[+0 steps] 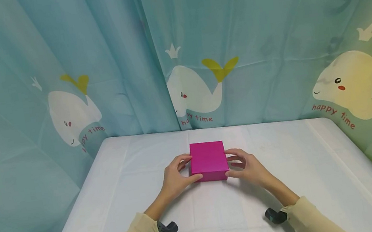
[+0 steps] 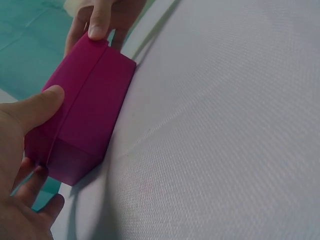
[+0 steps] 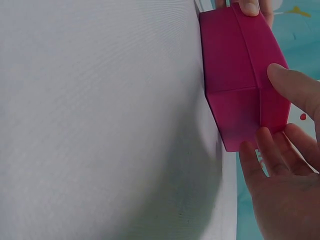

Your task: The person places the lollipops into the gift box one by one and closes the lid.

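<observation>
A magenta lidded box [image 1: 208,156] sits on the white-covered table, between both hands. At its left side, my left hand [image 1: 175,178] grips it, thumb on the front face and fingers on the left side. My right hand [image 1: 250,167] does the same from the right, with its thumb at the front right corner. In the left wrist view a seam parts the lid [image 2: 77,75] from the base, and the left thumb lies on the lid's band. The right thumb presses that band too in the right wrist view, its fingertips near the side of the box. What the box contains is hidden.
The white table [image 1: 135,159] extends around the box. Behind and beside it hang blue-green curtains [image 1: 274,78] printed with whales. A dark wrist device [image 1: 168,229] pokes out at the left cuff, and another one [image 1: 276,215] at the right cuff.
</observation>
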Demonstrator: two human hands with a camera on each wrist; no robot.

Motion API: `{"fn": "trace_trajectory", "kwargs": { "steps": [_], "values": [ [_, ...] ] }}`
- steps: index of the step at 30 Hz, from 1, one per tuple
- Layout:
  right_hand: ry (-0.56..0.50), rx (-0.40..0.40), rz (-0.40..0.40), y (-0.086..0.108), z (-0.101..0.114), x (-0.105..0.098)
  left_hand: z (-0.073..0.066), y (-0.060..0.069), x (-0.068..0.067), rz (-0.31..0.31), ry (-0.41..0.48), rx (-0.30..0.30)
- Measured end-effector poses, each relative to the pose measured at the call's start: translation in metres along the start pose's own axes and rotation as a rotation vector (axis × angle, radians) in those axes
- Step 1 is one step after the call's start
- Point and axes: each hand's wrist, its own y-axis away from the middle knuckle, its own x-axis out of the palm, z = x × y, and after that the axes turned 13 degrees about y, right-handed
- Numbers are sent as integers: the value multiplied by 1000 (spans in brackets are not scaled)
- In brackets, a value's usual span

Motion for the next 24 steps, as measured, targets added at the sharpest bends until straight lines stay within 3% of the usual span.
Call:
{"fn": "trace_trajectory", "kwargs": {
  "steps": [16,24],
  "values": [
    [22,-9,16,-1,2,-1,1,0,-1,5,-41,2],
    [138,-57,50,1,3,-10,-3,4,-6,73,-71,12]
  ]
}}
